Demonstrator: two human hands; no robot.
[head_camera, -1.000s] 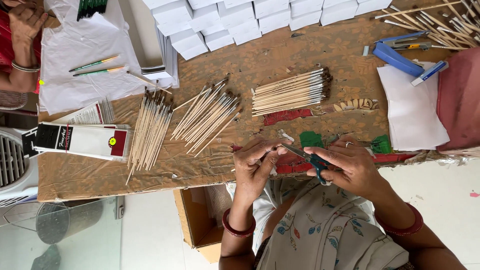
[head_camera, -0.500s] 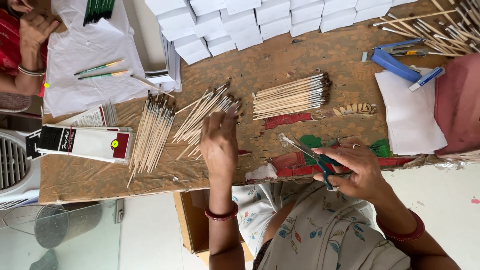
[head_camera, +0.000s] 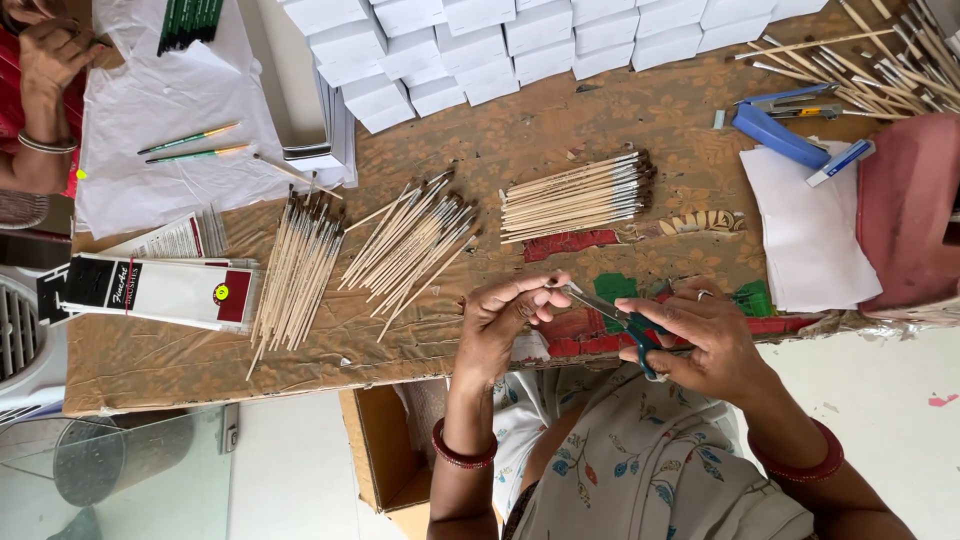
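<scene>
The person is wearing a light grey garment printed with small flowers and leaves in blue, red and green, its loose cloth falling over the lap. A dark red bangle is circling each wrist, one above the left hand (head_camera: 500, 325) and one above the right hand (head_camera: 705, 340). A pale ring is showing on a finger of the right hand, and both forearms are showing bare, without sleeves.
</scene>
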